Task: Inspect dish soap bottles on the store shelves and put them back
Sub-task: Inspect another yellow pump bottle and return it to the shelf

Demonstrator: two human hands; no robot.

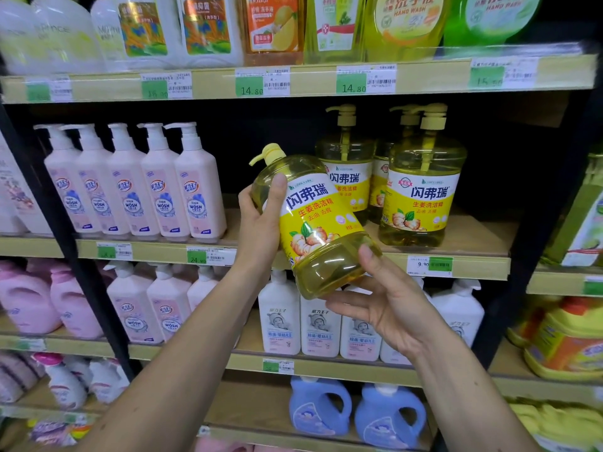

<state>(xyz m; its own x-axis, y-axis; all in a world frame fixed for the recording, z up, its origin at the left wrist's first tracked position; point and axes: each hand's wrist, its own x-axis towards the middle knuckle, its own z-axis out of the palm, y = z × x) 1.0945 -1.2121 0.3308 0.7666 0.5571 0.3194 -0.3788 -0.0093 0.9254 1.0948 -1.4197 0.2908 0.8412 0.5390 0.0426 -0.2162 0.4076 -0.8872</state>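
A yellow ginger dish soap bottle point(313, 220) with a pump top is tilted to the left in front of the middle shelf. My left hand point(261, 220) grips its upper side, thumb across the label's edge. My right hand point(388, 298) cups the bottle's base from below, thumb on its lower side. Three matching yellow bottles point(421, 197) stand upright on the wooden shelf point(473, 236) just behind and to the right.
Pink pump bottles point(137, 190) line the same shelf to the left. White baby-wash bottles point(319, 324) stand one shelf below, blue jugs point(355, 409) lower still. Yellow and green bottles point(401, 24) fill the top shelf. A black upright post point(81, 272) divides the shelving at the left.
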